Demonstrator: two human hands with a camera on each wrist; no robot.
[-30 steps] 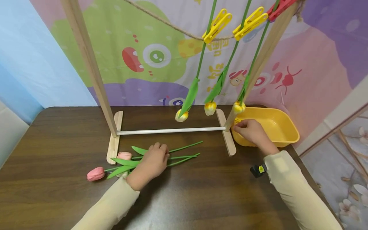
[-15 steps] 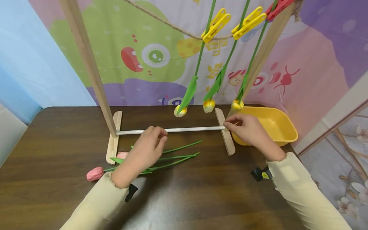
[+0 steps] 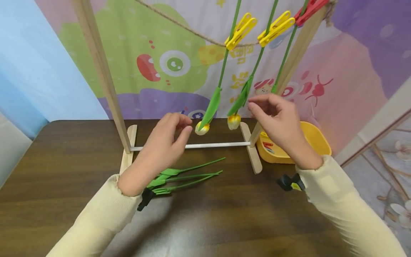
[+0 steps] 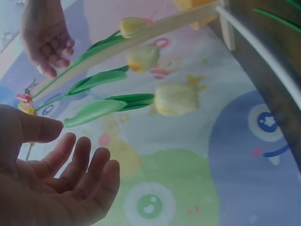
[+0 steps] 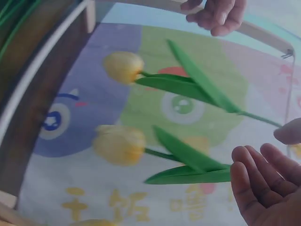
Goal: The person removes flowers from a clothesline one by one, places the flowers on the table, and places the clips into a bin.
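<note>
My left hand (image 3: 158, 150) is raised over the rack's white bar, just left of the hanging tulips, fingers loosely bent and nothing in them. Level with the rightmost tulips, my right hand (image 3: 277, 125) is also without any object, thumb and fingers apart. Three yellow-white tulips hang head down: one (image 3: 202, 128) near my left fingertips, a second (image 3: 234, 121) by my right fingertips, and a third (image 4: 134, 27), its bloom hidden behind my right hand in the head view. Two yellow clothespins (image 3: 241, 31) and a red clothespin (image 3: 309, 12) clip their stems to the rope (image 3: 183, 24).
Green stems and leaves of tulips (image 3: 192, 176) lie on the brown table (image 3: 224, 221), their blooms covered by my left arm. A yellow basin (image 3: 321, 141) with small clothespins (image 3: 268, 146) stands right of the wooden rack (image 3: 106, 78). A patterned cloth hangs behind.
My left hand has left the tulips on the table and risen towards the hanging ones. My right hand has come up from the yellow basin to the hanging tulips.
</note>
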